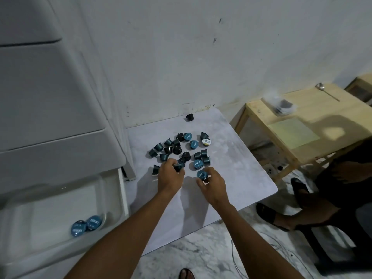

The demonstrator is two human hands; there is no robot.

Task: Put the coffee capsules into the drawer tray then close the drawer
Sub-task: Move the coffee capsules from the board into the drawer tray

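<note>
Two capsules [202,174] gripped: left hand [171,175], right hand [213,184].

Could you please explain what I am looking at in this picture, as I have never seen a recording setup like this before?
There is no machine here. A person wears one wide-angle camera on the head, so the single picture looks down along both forearms. The left hand grips a dark capsule, and the right hand holds a blue-lidded capsule. Both reach into a loose heap of coffee capsules on a grey table. At lower left, the open drawer tray of a white cabinet already has two blue-lidded capsules in it. To the right stands a wooden table with a spoon on it.
</note>
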